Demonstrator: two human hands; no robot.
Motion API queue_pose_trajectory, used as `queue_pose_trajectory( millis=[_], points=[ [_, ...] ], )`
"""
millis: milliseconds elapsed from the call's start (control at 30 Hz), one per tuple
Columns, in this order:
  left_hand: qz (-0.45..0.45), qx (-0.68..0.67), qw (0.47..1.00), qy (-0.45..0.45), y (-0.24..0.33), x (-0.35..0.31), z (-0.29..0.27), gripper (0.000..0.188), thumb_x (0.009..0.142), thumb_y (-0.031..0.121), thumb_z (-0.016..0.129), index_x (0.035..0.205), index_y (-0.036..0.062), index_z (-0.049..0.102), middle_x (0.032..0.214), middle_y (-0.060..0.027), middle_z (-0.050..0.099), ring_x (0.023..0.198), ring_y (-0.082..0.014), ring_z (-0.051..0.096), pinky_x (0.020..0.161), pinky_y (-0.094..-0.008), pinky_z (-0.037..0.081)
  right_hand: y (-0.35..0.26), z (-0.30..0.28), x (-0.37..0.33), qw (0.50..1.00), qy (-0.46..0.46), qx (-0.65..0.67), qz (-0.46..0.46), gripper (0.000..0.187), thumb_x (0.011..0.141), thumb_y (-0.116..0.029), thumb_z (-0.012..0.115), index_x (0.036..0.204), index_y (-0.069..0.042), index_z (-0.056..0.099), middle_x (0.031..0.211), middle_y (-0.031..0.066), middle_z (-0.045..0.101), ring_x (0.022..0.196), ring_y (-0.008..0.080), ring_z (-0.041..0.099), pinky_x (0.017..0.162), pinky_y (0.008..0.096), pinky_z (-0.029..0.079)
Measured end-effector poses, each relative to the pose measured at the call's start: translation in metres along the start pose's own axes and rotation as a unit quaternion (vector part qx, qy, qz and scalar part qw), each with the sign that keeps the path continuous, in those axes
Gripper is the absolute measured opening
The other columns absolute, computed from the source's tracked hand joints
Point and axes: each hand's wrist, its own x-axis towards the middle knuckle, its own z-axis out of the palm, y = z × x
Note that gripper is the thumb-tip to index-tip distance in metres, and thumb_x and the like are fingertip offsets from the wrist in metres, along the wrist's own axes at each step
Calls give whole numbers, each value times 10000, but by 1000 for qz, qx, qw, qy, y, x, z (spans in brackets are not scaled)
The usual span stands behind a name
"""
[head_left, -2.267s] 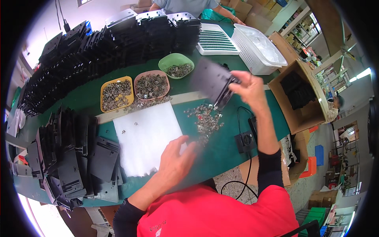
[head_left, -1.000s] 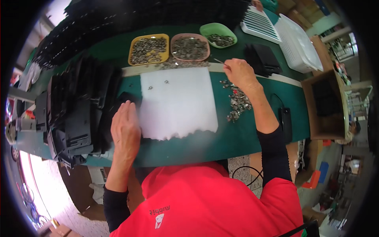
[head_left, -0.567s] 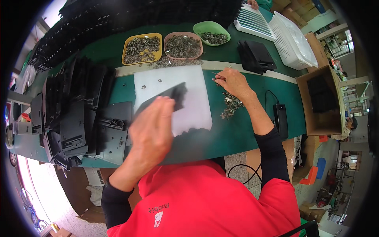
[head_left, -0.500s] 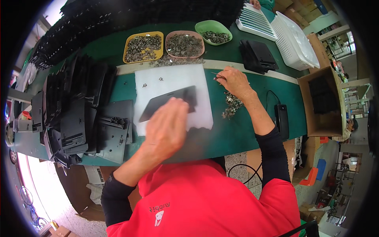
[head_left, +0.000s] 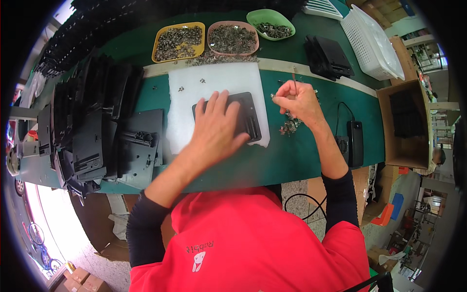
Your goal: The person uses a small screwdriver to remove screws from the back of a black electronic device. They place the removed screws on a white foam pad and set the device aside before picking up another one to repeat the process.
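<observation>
A flat black plastic panel [head_left: 247, 104] lies on a white foam sheet [head_left: 181, 117]. My left hand [head_left: 214, 126] rests over the panel's left part with its fingers spread, hiding that side. Two small metal pieces [head_left: 203, 81] sit on the foam beyond the hand. To the right, my right hand [head_left: 302, 103] is raised near the foam's edge, its fingers pinched together. A thin reddish stick-like tool [head_left: 294, 80] points up out of it, and a small shiny metal part [head_left: 273, 96] shows at the fingertips. Loose metal parts [head_left: 290, 127] lie heaped beside and below this hand.
Yellow [head_left: 156, 54], pink [head_left: 233, 52] and green [head_left: 287, 18] trays of small metal parts stand at the back. Black panels [head_left: 99, 141] are stacked at left, more [head_left: 331, 56] at back right. A black device [head_left: 355, 141] with a cable lies near a cardboard box [head_left: 408, 129].
The panel, tilted half a second ago, now lies flat and further right. My left hand has gone from closed fingers to spread fingers over it. My right hand has turned, its tool now upright.
</observation>
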Motion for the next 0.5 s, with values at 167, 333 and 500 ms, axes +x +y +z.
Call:
queue_pose_trajectory(
  millis=[167, 333, 500],
  points=[
    [-108, -126, 978, -122, -19, 18, -9, 515, 693, 324, 825, 1035, 22, 584, 1104, -176, 557, 962, -357, 577, 813, -440, 480, 2, 8, -24, 983, -63, 146, 91, 119, 772, -90, 748, 818, -21, 664, 656, 68, 674, 411, 36, 461, 355, 188, 282],
    [-317, -265, 910, -21, -30, -1, -5, 382, 807, 255, 766, 947, 4, 514, 784, -175, 581, 745, -356, 607, 699, -448, 510, 7, 31, -32, 975, -51, 203, 79, 107, 780, -59, 741, 817, -3, 658, 694, 92, 701, 385, 32, 432, 340, 193, 262],
    [-408, -374, 833, -9, -7, -20, -23, 339, 865, 154, 718, 1100, -13, 540, 685, -76, 569, 522, -133, 569, 446, -298, 428, -5, 62, -31, 988, -9, 148, 42, 76, 827, -40, 711, 843, 20, 666, 725, 121, 709, 401, 26, 454, 358, 177, 289]
  ],
)
